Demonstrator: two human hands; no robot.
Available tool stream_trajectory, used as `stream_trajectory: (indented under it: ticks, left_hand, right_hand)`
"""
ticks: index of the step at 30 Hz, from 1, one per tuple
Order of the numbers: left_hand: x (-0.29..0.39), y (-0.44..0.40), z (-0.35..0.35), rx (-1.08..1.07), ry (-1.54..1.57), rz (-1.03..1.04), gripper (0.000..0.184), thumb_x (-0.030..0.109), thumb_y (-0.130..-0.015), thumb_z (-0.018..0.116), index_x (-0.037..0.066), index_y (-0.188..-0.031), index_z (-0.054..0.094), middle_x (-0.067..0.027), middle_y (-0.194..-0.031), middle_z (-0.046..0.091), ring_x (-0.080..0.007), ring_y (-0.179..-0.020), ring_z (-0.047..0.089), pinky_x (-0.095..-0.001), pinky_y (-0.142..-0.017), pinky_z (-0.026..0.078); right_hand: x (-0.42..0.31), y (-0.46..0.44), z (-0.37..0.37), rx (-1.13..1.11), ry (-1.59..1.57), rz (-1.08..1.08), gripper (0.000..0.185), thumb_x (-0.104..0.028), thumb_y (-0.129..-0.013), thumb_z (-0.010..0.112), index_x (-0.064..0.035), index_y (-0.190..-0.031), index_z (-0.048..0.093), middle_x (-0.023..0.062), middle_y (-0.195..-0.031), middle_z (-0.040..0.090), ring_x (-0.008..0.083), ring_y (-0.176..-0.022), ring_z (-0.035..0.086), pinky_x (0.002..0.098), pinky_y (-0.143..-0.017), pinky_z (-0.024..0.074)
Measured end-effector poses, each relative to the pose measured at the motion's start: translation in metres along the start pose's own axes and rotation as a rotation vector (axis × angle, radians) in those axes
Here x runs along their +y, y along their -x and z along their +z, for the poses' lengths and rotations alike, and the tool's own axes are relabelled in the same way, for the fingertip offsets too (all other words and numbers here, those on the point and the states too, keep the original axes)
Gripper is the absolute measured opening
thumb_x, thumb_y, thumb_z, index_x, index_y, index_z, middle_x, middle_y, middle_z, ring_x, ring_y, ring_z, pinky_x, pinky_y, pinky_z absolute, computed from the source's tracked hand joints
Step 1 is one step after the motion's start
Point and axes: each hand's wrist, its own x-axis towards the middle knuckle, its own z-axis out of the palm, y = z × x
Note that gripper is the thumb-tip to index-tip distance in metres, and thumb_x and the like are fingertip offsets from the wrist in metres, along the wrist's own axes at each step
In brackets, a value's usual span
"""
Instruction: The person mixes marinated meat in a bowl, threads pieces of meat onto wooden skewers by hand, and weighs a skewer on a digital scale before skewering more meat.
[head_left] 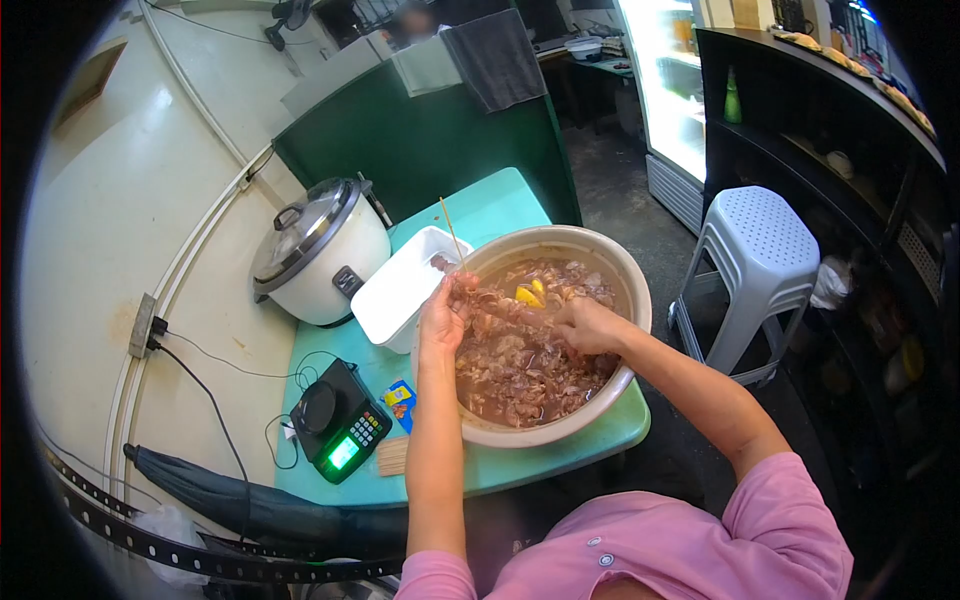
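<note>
A large round basin [636, 285] holds many pieces of raw meat [510, 365] in brownish liquid, with yellow citrus-like pieces [532, 293] on top. Over its left side, my left hand [443, 318] is closed around a thin bamboo skewer [449, 225] and the meat at its lower part; the stick points up and away. My right hand [588, 326] pinches the other end of a stretched strip of meat [510, 308] above the basin. Some fingertips of both hands are hidden. Left of the basin, a white rectangular tub [385, 298] has a little meat at its far end.
On the turquoise table [500, 200] are a rice cooker [325, 250], a digital scale [340, 425] with a lit display, a blue and yellow packet [398, 398] and a bundle of bamboo sticks [393, 457]. Stacked plastic stools [755, 250] stand at right, near a lit fridge [670, 90].
</note>
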Motion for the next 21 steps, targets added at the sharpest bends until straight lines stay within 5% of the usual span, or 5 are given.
stream_trajectory:
  ticks: [2, 5, 21]
  left_hand:
    - [-0.0010, -0.0007, 0.0003, 0.001, 0.006, -0.004, 0.022, 0.024, -0.091, 0.054, 0.009, -0.106, 0.059, -0.0080, -0.100, 0.065, -0.0185, -0.100, 0.060, -0.0299, -0.086, 0.046]
    - [-0.0020, -0.0014, 0.0004, -0.005, -0.004, 0.000, 0.022, 0.024, -0.092, 0.053, 0.008, -0.106, 0.059, -0.0078, -0.100, 0.065, -0.0195, -0.101, 0.060, -0.0313, -0.089, 0.045]
    - [0.0005, 0.0003, 0.0061, -0.021, 0.128, -0.006, 0.019, 0.014, -0.091, 0.054, 0.003, -0.105, 0.058, -0.0102, -0.100, 0.065, -0.0200, -0.097, 0.062, -0.0309, -0.089, 0.050]
  right_hand:
    - [-0.0021, 0.0018, -0.0009, -0.007, 0.012, -0.042, 0.018, -0.007, -0.080, 0.051, 0.0026, -0.073, 0.065, 0.0127, -0.060, 0.062, 0.0209, -0.057, 0.062, 0.0343, -0.056, 0.0474]
    - [-0.0065, 0.0036, -0.0029, -0.049, -0.061, 0.005, 0.018, -0.006, -0.080, 0.050, 0.0028, -0.073, 0.064, 0.0114, -0.059, 0.062, 0.0196, -0.055, 0.061, 0.0335, -0.054, 0.0471]
    - [-0.0021, 0.0001, -0.0005, -0.002, -0.063, -0.040, 0.019, -0.008, -0.079, 0.051, 0.0031, -0.070, 0.064, 0.0134, -0.060, 0.062, 0.0213, -0.056, 0.061, 0.0353, -0.056, 0.0472]
